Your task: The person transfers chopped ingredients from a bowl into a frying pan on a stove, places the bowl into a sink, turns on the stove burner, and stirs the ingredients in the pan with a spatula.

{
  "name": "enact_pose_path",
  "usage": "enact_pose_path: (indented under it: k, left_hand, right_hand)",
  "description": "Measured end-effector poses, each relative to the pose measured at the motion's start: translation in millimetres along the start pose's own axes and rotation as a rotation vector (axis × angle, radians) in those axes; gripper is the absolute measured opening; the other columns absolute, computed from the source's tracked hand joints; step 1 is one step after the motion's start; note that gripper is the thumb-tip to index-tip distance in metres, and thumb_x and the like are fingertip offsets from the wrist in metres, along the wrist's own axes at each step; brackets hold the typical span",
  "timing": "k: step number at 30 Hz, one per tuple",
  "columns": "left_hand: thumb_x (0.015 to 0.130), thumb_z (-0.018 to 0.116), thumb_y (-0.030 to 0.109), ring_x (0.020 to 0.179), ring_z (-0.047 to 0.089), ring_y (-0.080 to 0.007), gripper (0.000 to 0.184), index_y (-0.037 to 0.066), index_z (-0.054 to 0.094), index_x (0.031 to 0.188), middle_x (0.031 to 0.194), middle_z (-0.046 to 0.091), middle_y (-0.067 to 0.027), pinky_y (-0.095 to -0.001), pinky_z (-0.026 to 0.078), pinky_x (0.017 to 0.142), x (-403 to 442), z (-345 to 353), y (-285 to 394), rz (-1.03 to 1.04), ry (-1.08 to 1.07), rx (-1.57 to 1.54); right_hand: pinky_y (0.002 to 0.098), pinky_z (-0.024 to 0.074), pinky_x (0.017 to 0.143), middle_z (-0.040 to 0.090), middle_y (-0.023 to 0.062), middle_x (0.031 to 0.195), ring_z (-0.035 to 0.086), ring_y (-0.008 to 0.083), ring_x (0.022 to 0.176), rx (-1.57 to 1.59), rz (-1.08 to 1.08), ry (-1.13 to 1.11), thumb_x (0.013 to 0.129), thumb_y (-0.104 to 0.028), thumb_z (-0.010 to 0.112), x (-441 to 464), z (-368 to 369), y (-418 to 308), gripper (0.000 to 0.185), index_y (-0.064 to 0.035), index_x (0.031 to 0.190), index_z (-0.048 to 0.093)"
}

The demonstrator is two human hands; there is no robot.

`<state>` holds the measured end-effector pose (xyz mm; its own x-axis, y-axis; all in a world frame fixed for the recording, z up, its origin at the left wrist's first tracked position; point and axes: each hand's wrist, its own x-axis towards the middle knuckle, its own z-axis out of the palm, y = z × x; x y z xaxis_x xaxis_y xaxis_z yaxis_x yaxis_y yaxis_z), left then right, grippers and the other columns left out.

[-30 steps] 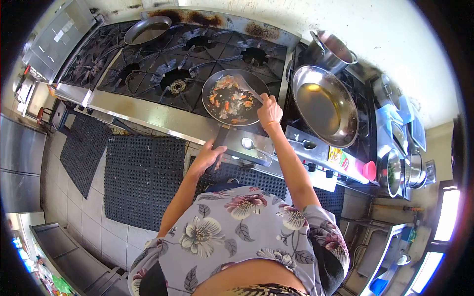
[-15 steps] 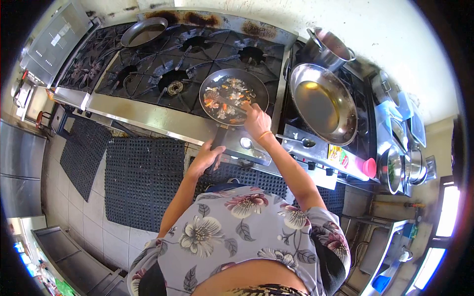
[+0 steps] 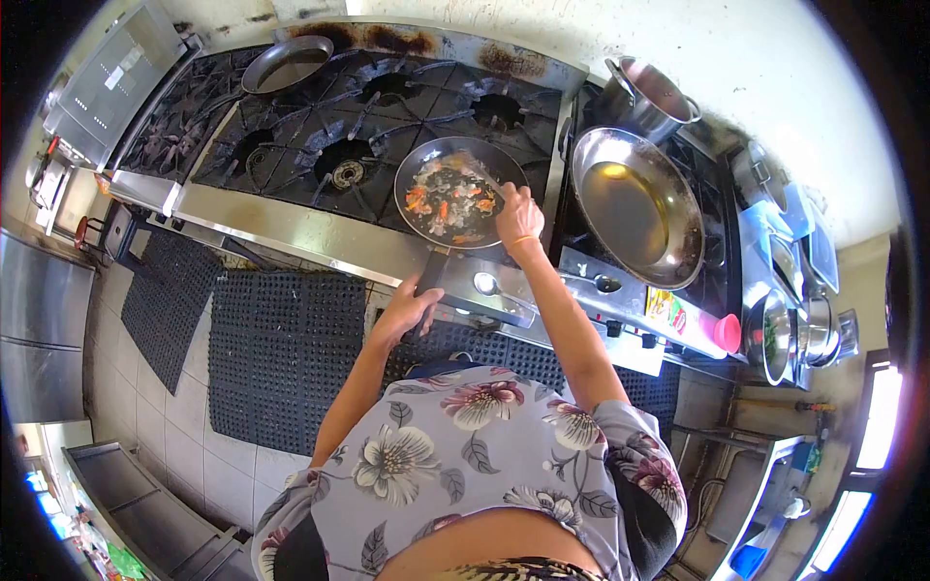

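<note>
A dark frying pan (image 3: 412,165) sits on the front right burner, holding chopped food (image 3: 444,208) in white, orange and red pieces. My left hand (image 3: 405,312) is closed around the pan's black handle (image 3: 438,270), which points toward me. Above the pan's right rim, my right hand (image 3: 519,215) grips the handle of a brownish stirring spoon (image 3: 489,177). Its head reaches the far part of the pan and is smeared by motion, so its exact shape is unclear. A metal spoon (image 3: 487,284) lies on the steel front ledge, below my right hand.
To the right, a large steel pan (image 3: 690,223) holds yellowish liquid, with a tall pot (image 3: 635,102) behind it. Another pan (image 3: 260,82) stands at the back left of the stove (image 3: 291,228). A ladle (image 3: 606,283) and a pink-capped container (image 3: 725,331) lie along the right front.
My right hand has moved slightly right, and the stirring spoon's head has swept from the pan's left side to its far side. The food has shifted; my left hand stays on the handle.
</note>
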<state>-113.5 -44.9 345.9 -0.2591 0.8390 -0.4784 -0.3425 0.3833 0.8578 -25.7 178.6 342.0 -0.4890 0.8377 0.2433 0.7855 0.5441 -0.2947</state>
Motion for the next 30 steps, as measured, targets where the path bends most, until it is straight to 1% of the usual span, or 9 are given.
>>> enact_pose_path:
  k: [2,5,6,9,13,16,19,25,30]
  left_hand:
    - [0.083,0.054,0.012,0.037,0.043,-0.0133,0.022,0.0,0.044,0.099,0.05,0.045,-0.0036,-0.0276,0.036,0.033,0.7,-0.7,-0.7,0.011,-0.007,0.005]
    - [0.083,0.055,0.013,0.037,0.043,-0.0133,0.022,0.001,0.044,0.097,0.05,0.045,-0.0035,-0.0275,0.036,0.033,2.1,-2.5,-2.2,0.004,-0.017,-0.007]
    - [0.082,0.055,0.013,0.037,0.043,-0.0132,0.022,0.001,0.044,0.097,0.05,0.045,-0.0035,-0.0275,0.036,0.033,2.2,-2.3,-1.7,0.005,-0.005,0.0]
    - [0.082,0.056,0.014,0.037,0.043,-0.0131,0.022,0.001,0.044,0.096,0.05,0.045,-0.0034,-0.0273,0.036,0.034,2.1,-2.6,-1.9,-0.005,0.012,0.013]
    - [0.082,0.056,0.014,0.037,0.043,-0.0129,0.023,0.002,0.044,0.096,0.051,0.045,-0.0032,-0.027,0.037,0.035,4.8,-5.9,-5.2,-0.023,0.004,0.012]
    - [0.081,0.056,0.014,0.037,0.044,-0.0127,0.024,0.002,0.044,0.098,0.053,0.046,-0.0028,-0.0269,0.037,0.034,4.8,-5.3,-5.1,-0.025,0.005,0.003]
    - [0.081,0.056,0.014,0.038,0.044,-0.0123,0.028,0.002,0.043,0.102,0.053,0.046,-0.0025,-0.0265,0.036,0.034,4.5,-4.6,-5.8,-0.015,0.012,0.008]
    - [0.08,0.058,0.015,0.038,0.044,-0.0108,0.041,0.0,0.038,0.113,0.052,0.046,-0.002,-0.0251,0.036,0.034,1.9,-2.5,-4.1,0.038,0.019,0.072]
    - [0.08,0.058,0.015,0.038,0.043,-0.0103,0.043,-0.001,0.037,0.114,0.052,0.047,-0.0018,-0.0249,0.036,0.034,3.3,-1.6,-8.1,0.058,0.051,0.087]
  right_hand:
    - [0.0425,0.0479,0.068,0.054,0.0148,0.088,0.059,0.0346,0.08,0.09,-0.11,0.02,0.072,-0.003,0.049,-3.1,8.3,-3.4,0.028,-0.0157,0.097,0.056]
    - [0.0422,0.048,0.067,0.055,0.0145,0.084,0.059,0.034,0.078,0.154,-0.244,-0.018,0.072,-0.003,0.049,-11.2,-1.4,-11.8,0.031,-0.0164,0.098,0.058]
    - [0.039,0.0489,0.065,0.056,0.0145,0.086,0.06,0.031,0.078,0.157,-0.305,-0.01,0.067,0.0,0.051,-15.8,-7.5,-12.3,0.031,-0.0131,0.094,0.059]
    - [0.0384,0.0489,0.065,0.056,0.0125,0.085,0.06,0.03,0.078,0.126,-0.348,-0.093,0.066,0.0,0.051,-34.9,-41.4,-10.8,0.033,-0.0139,0.095,0.059]
    - [0.039,0.0472,0.057,0.055,0.0099,0.076,0.058,0.0301,0.068,0.1,-0.392,-0.07,0.071,-0.004,0.053,-57.6,-78.7,8.6,0.024,-0.0156,0.09,0.061]
    - [0.0404,0.0469,0.058,0.055,0.0097,0.076,0.058,0.0307,0.068,0.059,-0.308,-0.154,0.072,-0.004,0.053,-69.0,-93.7,17.0,0.023,-0.0155,0.09,0.061]
    - [0.0417,0.0468,0.06,0.055,0.0101,0.078,0.058,0.0322,0.07,0.079,-0.211,-0.127,0.074,-0.004,0.052,-70.3,-84.2,30.4,0.022,-0.0152,0.091,0.061]
    - [0.0426,0.0471,0.06,0.055,0.0115,0.081,0.058,0.0342,0.072,0.07,-0.025,0.123,0.075,-0.005,0.051,-55.8,-52.6,43.0,0.023,-0.0142,0.094,0.059]
    - [0.041,0.0473,0.064,0.051,0.0158,0.086,0.057,0.0332,0.079,0.03,0.02,0.106,0.07,0.001,0.05,-54.3,-49.4,37.3,0.028,-0.0088,0.096,0.051]
